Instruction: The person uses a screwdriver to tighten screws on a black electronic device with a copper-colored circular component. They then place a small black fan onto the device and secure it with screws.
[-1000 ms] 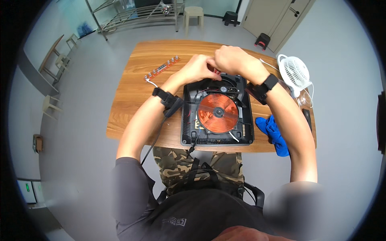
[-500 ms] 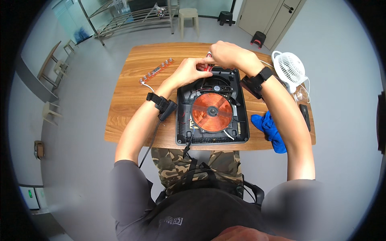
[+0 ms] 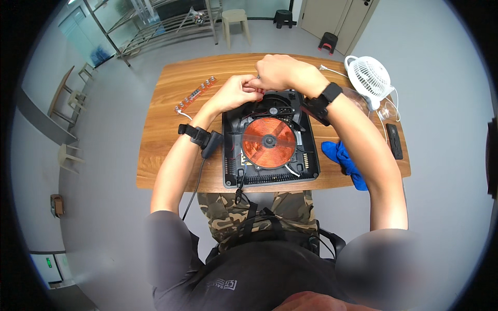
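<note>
An opened induction cooker (image 3: 226,166) lies on the wooden table with its round copper coil (image 3: 268,140) exposed. A round black fan part sits behind the coil. Over the cooker's far edge, my two hands meet on a small red screwdriver (image 3: 261,96), mostly hidden by the fingers. My left hand (image 3: 238,93) is closed, its fingertips pinching the lower part. My right hand (image 3: 277,72) is wrapped round the top from above. The tool's tip cannot be made out. Both wrists carry black strapped devices.
Left of the cooker lies an orange strip (image 3: 195,94) with several round metal pieces. On the right are a white fan (image 3: 368,78) with its cable, a blue cloth (image 3: 343,161) over the table edge and a black oblong case (image 3: 395,141). Stools and a metal rack stand beyond the table.
My right hand has turned and shifted slightly left over the screwdriver; the handle's upper end, visible before, is now covered. The whole view has shifted slightly. The cooker looks unmoved.
</note>
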`<act>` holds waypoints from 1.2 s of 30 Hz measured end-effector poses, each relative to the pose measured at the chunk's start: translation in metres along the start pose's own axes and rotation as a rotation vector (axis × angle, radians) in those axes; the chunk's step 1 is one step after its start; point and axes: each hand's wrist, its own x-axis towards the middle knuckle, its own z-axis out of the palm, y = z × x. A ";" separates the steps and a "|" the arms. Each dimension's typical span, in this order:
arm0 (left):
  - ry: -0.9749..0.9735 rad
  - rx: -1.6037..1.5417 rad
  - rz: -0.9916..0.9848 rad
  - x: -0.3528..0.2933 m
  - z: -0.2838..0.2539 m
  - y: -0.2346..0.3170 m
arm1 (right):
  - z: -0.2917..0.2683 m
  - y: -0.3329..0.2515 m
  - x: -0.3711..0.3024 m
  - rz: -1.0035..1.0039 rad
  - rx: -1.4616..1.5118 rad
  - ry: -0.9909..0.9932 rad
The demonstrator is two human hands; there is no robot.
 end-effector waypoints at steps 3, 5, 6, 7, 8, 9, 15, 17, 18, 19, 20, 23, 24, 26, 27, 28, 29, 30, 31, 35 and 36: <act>0.086 0.222 0.075 -0.002 0.001 0.000 | -0.003 -0.012 0.004 0.035 0.036 0.013; 0.108 0.326 0.094 -0.003 0.001 0.003 | -0.002 -0.015 0.004 0.063 0.018 0.009; 0.120 0.375 0.104 -0.004 0.002 0.006 | -0.002 -0.015 0.004 0.073 0.034 -0.001; 0.141 0.392 0.105 -0.005 0.004 0.009 | -0.001 -0.014 0.005 0.082 0.050 -0.011; 0.163 0.410 0.107 -0.005 0.006 0.013 | -0.001 -0.013 0.005 0.090 0.066 -0.022; 0.189 0.427 0.109 -0.007 0.007 0.015 | -0.001 -0.011 0.002 0.048 0.078 0.005; 0.096 0.128 0.097 -0.004 -0.002 0.003 | -0.012 -0.002 -0.006 -0.038 0.056 -0.024; 0.089 0.161 0.108 -0.004 -0.004 -0.001 | -0.012 -0.003 0.000 0.043 0.116 -0.114; 0.085 0.179 0.114 -0.004 -0.004 0.002 | -0.014 -0.005 0.002 0.085 0.147 -0.157; 0.105 0.176 0.115 -0.004 -0.003 0.004 | -0.016 -0.007 0.002 0.093 0.154 -0.143; 0.124 0.172 0.117 -0.005 -0.001 0.006 | -0.017 -0.010 0.000 0.102 0.161 -0.130; 0.158 0.233 0.135 -0.008 0.001 0.010 | -0.013 -0.012 0.003 0.118 0.099 -0.042; 0.171 0.265 0.144 -0.010 0.000 0.010 | -0.011 -0.014 0.004 0.116 0.062 -0.005; 0.183 0.307 0.139 -0.009 -0.006 0.001 | -0.008 -0.016 0.003 0.051 0.051 0.017; 0.185 0.325 0.143 -0.007 -0.007 0.002 | -0.008 -0.014 0.002 0.024 0.040 0.027; 0.158 0.290 0.130 -0.005 -0.007 0.002 | -0.004 -0.007 0.001 -0.033 0.041 0.053; 0.131 0.255 0.116 -0.002 -0.007 0.002 | 0.000 0.002 0.000 -0.091 0.041 0.079; 0.110 0.216 0.092 -0.004 -0.006 0.001 | 0.002 0.000 -0.001 -0.157 0.049 0.097; 0.099 0.160 0.085 -0.006 -0.006 0.002 | 0.004 -0.003 -0.001 -0.142 0.058 0.157; 0.114 0.207 0.158 -0.009 -0.003 -0.003 | -0.013 -0.020 -0.003 0.056 0.191 -0.019; 0.112 0.218 0.134 -0.009 0.000 0.002 | -0.013 -0.020 -0.002 0.059 0.144 -0.008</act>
